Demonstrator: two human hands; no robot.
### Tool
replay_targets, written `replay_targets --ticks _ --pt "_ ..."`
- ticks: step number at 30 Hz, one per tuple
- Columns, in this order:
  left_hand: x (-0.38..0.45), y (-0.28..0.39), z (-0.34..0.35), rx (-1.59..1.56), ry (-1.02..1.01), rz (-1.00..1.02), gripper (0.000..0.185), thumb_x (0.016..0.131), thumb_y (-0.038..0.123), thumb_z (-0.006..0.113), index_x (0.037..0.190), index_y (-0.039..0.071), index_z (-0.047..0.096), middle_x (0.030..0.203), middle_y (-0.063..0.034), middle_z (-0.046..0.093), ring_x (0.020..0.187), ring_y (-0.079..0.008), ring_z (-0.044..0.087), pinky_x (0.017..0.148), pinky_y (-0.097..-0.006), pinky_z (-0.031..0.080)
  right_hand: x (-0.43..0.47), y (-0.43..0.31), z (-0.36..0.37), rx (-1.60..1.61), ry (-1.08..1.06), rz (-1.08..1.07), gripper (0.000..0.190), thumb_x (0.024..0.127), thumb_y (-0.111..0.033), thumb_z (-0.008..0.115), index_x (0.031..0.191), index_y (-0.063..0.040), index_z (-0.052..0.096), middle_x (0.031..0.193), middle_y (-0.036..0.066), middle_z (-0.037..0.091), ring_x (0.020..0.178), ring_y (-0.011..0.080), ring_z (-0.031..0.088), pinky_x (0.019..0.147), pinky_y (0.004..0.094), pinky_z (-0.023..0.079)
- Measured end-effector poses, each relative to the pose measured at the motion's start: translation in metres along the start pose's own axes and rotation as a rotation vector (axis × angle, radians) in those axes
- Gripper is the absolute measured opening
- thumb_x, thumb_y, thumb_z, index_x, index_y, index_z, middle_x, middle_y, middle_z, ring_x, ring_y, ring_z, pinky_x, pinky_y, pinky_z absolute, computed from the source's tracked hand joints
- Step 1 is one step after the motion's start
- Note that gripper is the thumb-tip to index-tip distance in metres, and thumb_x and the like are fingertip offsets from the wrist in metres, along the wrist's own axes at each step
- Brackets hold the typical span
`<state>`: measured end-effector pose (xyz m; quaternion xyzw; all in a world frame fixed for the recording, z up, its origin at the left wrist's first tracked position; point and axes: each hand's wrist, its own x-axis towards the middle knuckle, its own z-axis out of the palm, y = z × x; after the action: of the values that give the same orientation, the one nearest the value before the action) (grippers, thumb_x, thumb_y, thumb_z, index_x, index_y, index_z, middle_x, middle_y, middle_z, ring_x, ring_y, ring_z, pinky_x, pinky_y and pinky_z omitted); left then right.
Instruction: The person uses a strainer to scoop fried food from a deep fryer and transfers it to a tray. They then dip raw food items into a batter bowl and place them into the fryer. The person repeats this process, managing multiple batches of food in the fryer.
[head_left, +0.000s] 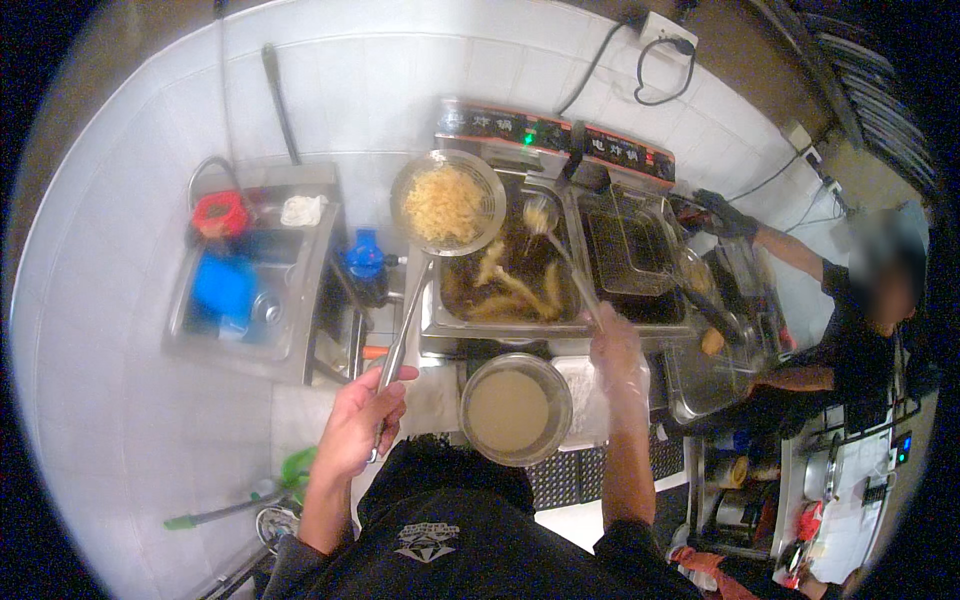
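My left hand (367, 420) grips the metal handle of a round perforated skimmer (401, 214), which holds a heap of pale golden fried bits (446, 202) over the left rear corner of an electric fryer (495, 330). My right hand (616, 345), blurred and seemingly in a clear glove, is closed on the handle of a small ladle or strainer (541, 217) with light bits in it. Its head is above the dark oil in the left fryer well, where long battered pieces (517, 289) float. Nearer my body, a round bowl of beige batter (514, 409) stands beside a tray of white powder (581, 397).
An empty wire fry basket (626, 240) sits over the right fryer well. To the right, a co-worker in dark clothing and a black glove (724, 214) reaches across near a metal tray (697, 375). At left is a steel sink (176, 315) with blue and red items.
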<state>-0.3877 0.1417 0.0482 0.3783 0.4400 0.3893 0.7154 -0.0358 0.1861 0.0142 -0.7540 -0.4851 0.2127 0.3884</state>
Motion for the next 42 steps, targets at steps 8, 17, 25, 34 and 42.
replay_targets --ticks 8,17,25,34,42 --pt "0.006 -0.006 0.003 0.031 -0.041 -0.053 0.026 0.098 0.018 0.053 0.119 0.002 0.057 0.063 0.0025 0.046 0.042 -0.0058 0.041 0.038 -0.0222 0.031 -0.022 0.003 -0.004 0.556 -0.111 0.340 0.037 0.100 -0.033 0.047 0.101 -0.003 0.069 0.064 -0.004 0.047 0.054 0.0074 0.037 0.048 0.0257 0.030" --pt "0.010 -0.014 0.007 0.062 -0.022 -0.124 0.027 0.099 0.020 0.055 0.117 0.001 0.059 0.065 0.0021 0.047 0.044 -0.0061 0.041 0.038 -0.0226 0.031 -0.038 -0.037 -0.030 0.242 0.013 0.049 0.027 0.102 -0.024 0.051 0.112 -0.001 0.062 0.079 -0.001 0.058 0.068 0.0107 0.051 0.063 0.0272 0.045" --pt "0.019 -0.026 0.017 0.001 -0.129 -0.157 0.032 0.099 0.027 0.056 0.119 0.001 0.059 0.065 0.0028 0.045 0.045 -0.0068 0.041 0.039 -0.0229 0.031 -0.058 -0.016 0.004 -0.405 0.201 -0.452 0.034 0.095 -0.011 0.058 0.128 -0.004 0.056 0.108 0.023 0.062 0.093 0.0375 0.063 0.081 0.0417 0.051" --pt "0.025 -0.028 0.017 0.048 -0.104 -0.161 0.032 0.095 0.022 0.056 0.121 0.003 0.059 0.065 0.0036 0.046 0.042 -0.0068 0.038 0.036 -0.0226 0.032 -0.075 -0.006 -0.002 -0.371 0.164 -0.428 0.031 0.095 -0.006 0.057 0.126 0.002 0.056 0.103 0.022 0.062 0.094 0.0369 0.062 0.081 0.0416 0.050" --pt "0.050 -0.005 0.012 0.119 -0.075 -0.211 0.032 0.099 0.025 0.055 0.120 0.002 0.057 0.066 0.0030 0.045 0.046 -0.0061 0.042 0.039 -0.0229 0.033 -0.069 -0.011 -0.001 -0.306 0.090 -0.221 0.027 0.099 -0.009 0.051 0.123 0.004 0.057 0.110 0.023 0.063 0.103 0.0356 0.062 0.089 0.0418 0.048"
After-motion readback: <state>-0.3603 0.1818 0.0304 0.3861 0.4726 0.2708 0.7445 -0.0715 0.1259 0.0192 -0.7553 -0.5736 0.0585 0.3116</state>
